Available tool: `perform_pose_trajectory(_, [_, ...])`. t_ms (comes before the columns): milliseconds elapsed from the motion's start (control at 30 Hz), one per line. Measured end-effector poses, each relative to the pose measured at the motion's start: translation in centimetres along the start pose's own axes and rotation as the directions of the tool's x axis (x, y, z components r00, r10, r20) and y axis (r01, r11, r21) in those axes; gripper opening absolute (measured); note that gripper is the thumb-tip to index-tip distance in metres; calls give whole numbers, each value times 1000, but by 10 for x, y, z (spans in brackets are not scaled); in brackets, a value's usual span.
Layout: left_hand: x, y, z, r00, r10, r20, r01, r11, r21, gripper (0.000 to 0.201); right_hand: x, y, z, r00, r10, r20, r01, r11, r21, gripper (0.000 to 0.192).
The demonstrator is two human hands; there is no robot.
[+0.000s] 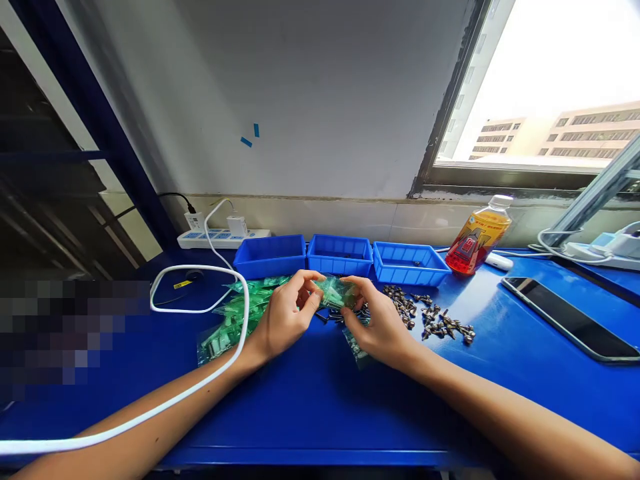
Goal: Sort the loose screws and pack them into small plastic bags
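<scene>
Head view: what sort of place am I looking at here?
Probably a small-parts sorting or packing bench, perhaps in a workshop: three open blue plastic bins line the back of the blue tabletop, small shiny metal parts lie loose, and green-tinted clear plastic bags are heaped beside them.

"How many hands (289,313) at the centre?"
"Two, with one green packet (332,292)."
"Blue bins (339,267)?"
"Three, from ten o'clock to two."
"And farther right?"
"One bottle (475,239) at two, one phone (570,320) at three."
"Tape strips (257,130)?"
"Two, at eleven."
"Metal fasteners (444,325)?"
"Too heaped to count, at three."
</scene>
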State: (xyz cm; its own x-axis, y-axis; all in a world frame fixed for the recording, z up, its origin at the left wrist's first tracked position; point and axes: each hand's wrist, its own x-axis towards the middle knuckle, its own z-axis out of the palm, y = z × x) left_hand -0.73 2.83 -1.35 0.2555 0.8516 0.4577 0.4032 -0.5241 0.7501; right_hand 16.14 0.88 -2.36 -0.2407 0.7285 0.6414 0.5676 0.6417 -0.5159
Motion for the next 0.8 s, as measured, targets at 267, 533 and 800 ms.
perform_pose_trajectory(267, [5, -5, 2, 983, 107, 148, -102, 994, -39, 37, 5, -5, -4, 991, 129, -26, -125, 986, 111, 9])
perform_pose_trajectory(533, [5, -15, -4, 976, 156, 153, -160, 987, 16, 41, 5, -4, 0, 991, 133, -26, -130, 986, 102, 12])
perform_pose_trajectory(800, [1, -15, -6, 968, 164, 189, -172, 985, 27, 45, 5, -5, -3, 993, 119, 27, -121, 986, 111, 14])
